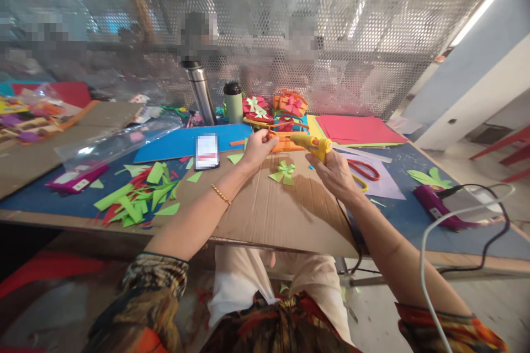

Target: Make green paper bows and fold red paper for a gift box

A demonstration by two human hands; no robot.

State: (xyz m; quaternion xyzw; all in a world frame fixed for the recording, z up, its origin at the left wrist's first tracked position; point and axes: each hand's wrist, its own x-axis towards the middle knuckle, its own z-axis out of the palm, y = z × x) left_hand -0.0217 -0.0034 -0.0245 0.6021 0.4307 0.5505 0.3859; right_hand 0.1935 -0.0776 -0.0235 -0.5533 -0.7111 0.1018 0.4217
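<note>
Near the frame's centre, our left hand (260, 146) pinches the orange paper (285, 143) while our right hand (332, 174) wraps the yellow glue gun (318, 146), nozzle close to the sheet. We judge the paper light and easily creased, best held by its edge, and the gun hard plastic, best held by its grip. Below lie a many-petalled green bow (285, 172) and ridged brown cardboard (256, 209).

The glue gun (318, 146) partly hides the orange paper (285, 146); the phone screen (206, 151) is blurred.
</note>
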